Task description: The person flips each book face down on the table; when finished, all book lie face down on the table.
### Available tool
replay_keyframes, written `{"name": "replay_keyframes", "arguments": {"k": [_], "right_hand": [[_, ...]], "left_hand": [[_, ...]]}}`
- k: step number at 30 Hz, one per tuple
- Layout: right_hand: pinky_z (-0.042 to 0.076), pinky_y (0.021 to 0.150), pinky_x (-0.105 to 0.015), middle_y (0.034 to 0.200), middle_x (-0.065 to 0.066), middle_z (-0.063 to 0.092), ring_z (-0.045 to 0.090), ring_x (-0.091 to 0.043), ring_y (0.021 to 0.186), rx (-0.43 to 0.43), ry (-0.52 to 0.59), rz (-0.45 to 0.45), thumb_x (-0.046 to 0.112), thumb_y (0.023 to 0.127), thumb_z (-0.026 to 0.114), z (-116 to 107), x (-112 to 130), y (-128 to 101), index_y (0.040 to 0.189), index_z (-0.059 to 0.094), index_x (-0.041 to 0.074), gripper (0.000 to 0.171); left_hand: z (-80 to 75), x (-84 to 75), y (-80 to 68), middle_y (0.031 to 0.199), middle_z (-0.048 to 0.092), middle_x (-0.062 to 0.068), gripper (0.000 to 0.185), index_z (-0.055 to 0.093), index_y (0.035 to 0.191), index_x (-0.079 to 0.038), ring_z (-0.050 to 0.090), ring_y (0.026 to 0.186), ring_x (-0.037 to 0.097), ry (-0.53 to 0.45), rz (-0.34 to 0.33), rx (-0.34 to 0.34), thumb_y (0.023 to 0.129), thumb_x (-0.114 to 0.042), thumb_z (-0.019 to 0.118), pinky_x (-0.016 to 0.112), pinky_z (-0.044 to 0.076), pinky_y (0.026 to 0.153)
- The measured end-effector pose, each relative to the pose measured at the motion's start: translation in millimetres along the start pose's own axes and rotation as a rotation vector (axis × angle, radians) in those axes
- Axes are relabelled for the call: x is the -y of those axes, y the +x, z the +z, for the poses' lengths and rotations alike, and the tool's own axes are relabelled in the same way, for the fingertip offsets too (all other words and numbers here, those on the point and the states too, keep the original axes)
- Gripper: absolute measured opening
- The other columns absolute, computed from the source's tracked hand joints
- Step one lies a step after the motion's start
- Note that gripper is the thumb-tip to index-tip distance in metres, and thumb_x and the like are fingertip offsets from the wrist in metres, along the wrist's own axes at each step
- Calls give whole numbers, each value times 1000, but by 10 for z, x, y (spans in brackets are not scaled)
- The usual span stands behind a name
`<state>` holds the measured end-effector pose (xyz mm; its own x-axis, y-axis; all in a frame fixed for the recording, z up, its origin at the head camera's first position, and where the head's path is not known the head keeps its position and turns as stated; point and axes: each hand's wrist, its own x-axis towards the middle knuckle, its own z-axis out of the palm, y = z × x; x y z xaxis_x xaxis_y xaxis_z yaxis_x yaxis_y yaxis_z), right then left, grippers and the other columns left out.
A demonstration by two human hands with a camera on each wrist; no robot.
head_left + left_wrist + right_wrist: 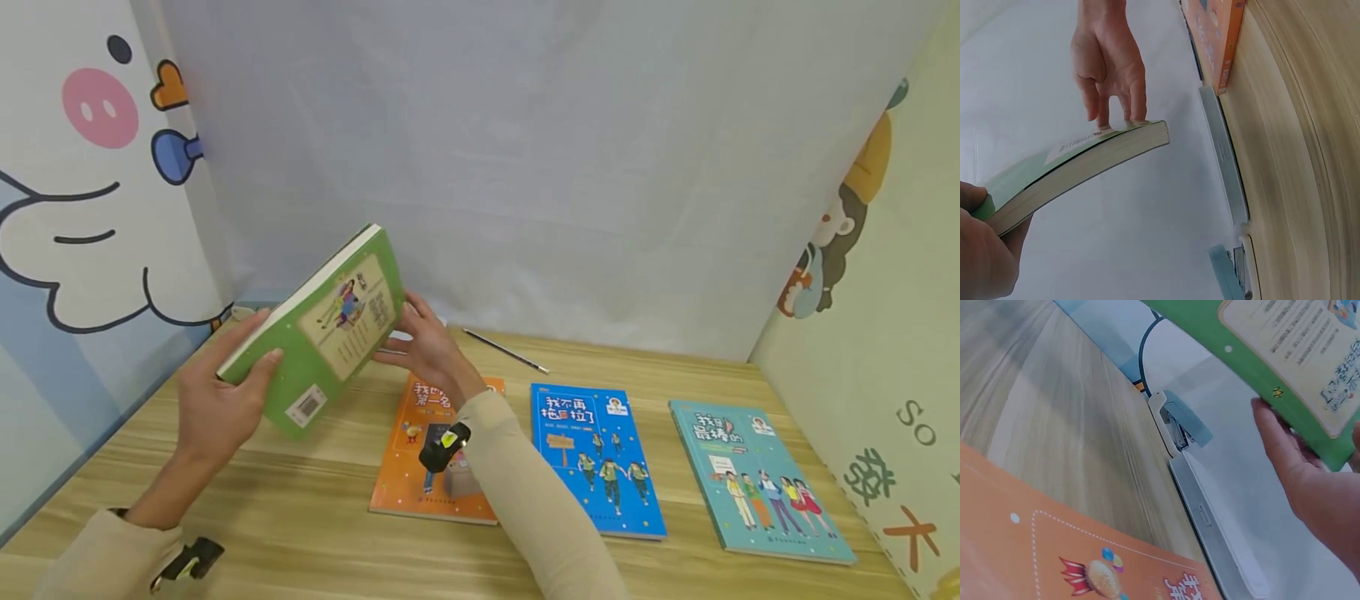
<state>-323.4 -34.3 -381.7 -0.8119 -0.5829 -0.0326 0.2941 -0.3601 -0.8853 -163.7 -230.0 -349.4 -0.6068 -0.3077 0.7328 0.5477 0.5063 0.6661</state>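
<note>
My left hand (221,392) grips a green book (330,358) by its left end, the thumb lying on the back cover with the barcode. The closed book is held tilted above the table, its white page edge facing up and left. At the far end, my right hand (431,354) holds the lower right edge. In the right wrist view its fingers (1272,434) go partly behind the cover. Below the right forearm lies an orange book (401,475), partly covered by the sleeve. A blue book (603,450) and a teal book (757,475) lie to its right.
A dark pencil (506,351) lies near the back of the wooden table (300,533). A light blue stapler (1185,419) and a long grey-white case (1210,519) sit along the back edge by the white backdrop (525,167). Printed panels stand at both sides.
</note>
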Motion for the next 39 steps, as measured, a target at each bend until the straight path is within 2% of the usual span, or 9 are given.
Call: {"name": "replay_keyframes", "arguments": {"k": [3,6,9,13,18,24,31,35,39], "right_hand": [[48,103,-57,127,-11,57,64,-37,113,5,35,-22,15,108,42,-38,-27,-4,152,33,36,50],[57,91,-47,120,-7,59,66,-24,97,41,68,-46,3,105,41,-77,-50,-19,151,33,36,57],[60,81,-38,120,-6,60,67,-21,92,85,93,-68,-6,103,40,-111,-64,-30,151,34,35,64],[61,79,-38,119,-7,62,68,-21,92,113,123,-77,-9,101,40,-138,-59,-40,147,40,33,62],[61,76,-37,117,-7,64,68,-22,92,88,124,-72,-10,101,40,-164,-64,-49,143,45,30,57],[62,69,-34,111,-7,66,69,-21,88,47,124,-83,-13,100,41,-179,-82,-50,139,46,26,55],[62,69,-34,109,-6,68,70,-21,86,26,120,-94,-13,99,41,-176,-77,-51,134,50,25,53],[62,69,-35,106,-6,69,71,-22,86,9,122,-98,-15,98,42,-175,-81,-51,135,50,23,53],[63,69,-36,101,-7,70,72,-23,84,-7,112,-96,-17,96,42,-180,-92,-46,136,50,20,55]], "left_hand": [[-5,-17,17,116,65,-22,51,66,129,-1,63,73,-13,-15,-63,-2,81,17,69,7,51,58],[-8,-31,38,113,63,-26,51,64,131,1,65,74,-12,-36,-127,-5,83,17,68,9,53,60],[-19,-32,56,105,65,-29,50,64,131,0,66,71,-10,-54,-207,-18,84,15,68,11,54,58],[-46,-21,79,94,68,-27,49,66,131,-5,66,66,-8,-63,-299,-33,85,12,69,12,53,54],[-70,-14,94,101,69,-24,48,65,132,-5,66,68,-6,-104,-367,-14,86,11,68,12,53,55],[-91,4,76,113,62,-26,49,59,138,-4,63,72,-8,0,-323,76,90,4,68,11,51,56],[-117,-25,126,143,55,13,56,51,146,-7,58,79,-10,94,-320,160,93,-3,67,9,50,60],[-207,-9,219,155,42,21,61,41,152,-10,54,111,-11,131,-326,290,96,-7,63,3,45,74],[-308,7,329,158,34,24,58,38,154,-9,57,103,-7,165,-350,451,99,-7,57,12,49,65]]}}
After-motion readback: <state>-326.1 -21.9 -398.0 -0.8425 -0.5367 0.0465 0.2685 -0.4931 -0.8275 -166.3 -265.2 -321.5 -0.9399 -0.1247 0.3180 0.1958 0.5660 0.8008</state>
